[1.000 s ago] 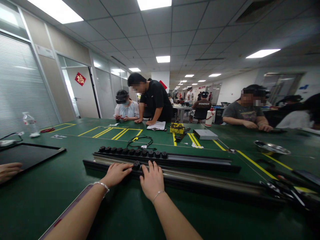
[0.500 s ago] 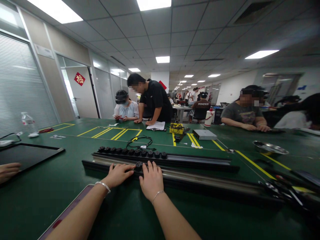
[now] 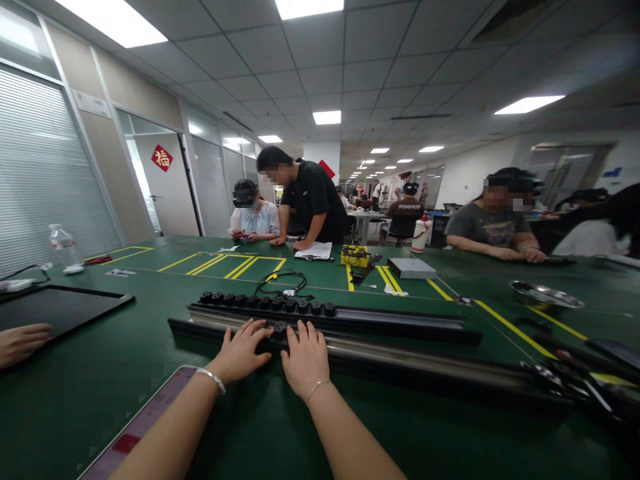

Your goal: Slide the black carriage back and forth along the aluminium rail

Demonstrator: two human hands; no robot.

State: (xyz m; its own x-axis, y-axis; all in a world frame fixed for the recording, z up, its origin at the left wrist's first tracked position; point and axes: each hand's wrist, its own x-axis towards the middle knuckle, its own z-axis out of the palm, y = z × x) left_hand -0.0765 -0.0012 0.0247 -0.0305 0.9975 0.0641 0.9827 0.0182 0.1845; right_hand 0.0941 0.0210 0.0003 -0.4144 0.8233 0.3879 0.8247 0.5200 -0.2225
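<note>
Across the green table lies a long black rail [image 3: 400, 358] with a metallic inner channel. A small black round-faced piece [image 3: 280, 328], like a socket module, sits in this rail between my hands. My left hand [image 3: 243, 351] rests over the rail just left of the piece, fingers stretched out and thumb apart. On the piece's right side, my right hand [image 3: 306, 359] lies with its fingers extended flat over the rail. Whether the fingertips touch the piece is hard to make out. Behind is a second black rail [image 3: 400, 320], its left part carrying several similar black pieces [image 3: 265, 303].
A phone-like flat device [image 3: 150, 417] lies under my left forearm. Another person's hand [image 3: 23, 343] rests by a black tray [image 3: 65, 310] at left. Beyond the rails are a black cable [image 3: 295, 283] and a grey box [image 3: 411, 269]; a metal bowl [image 3: 546, 295] stands at right.
My left thumb has moved back, toward me, and the left fingers lie slightly further forward over the rail. My right hand has barely moved. The view has shifted slightly.
</note>
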